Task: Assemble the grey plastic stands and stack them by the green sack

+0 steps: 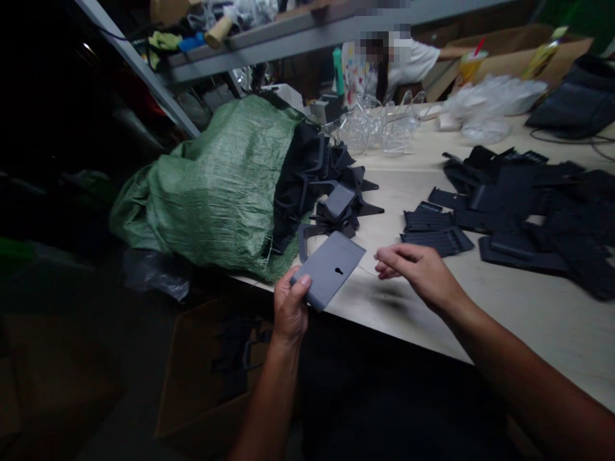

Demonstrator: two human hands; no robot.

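Observation:
My left hand grips a flat grey plastic plate with a keyhole slot, holding it by its near corner above the table's front edge. My right hand hovers just to the right of the plate, fingers loosely curled toward it, touching nothing that I can make out. Behind the plate, a heap of black plastic parts spills from a green woven sack lying on the table.
Slotted black plastic pieces cover the pale table at the right. Clear plastic parts and bags lie at the back, where another person sits. A cardboard box holding black parts stands below the table edge.

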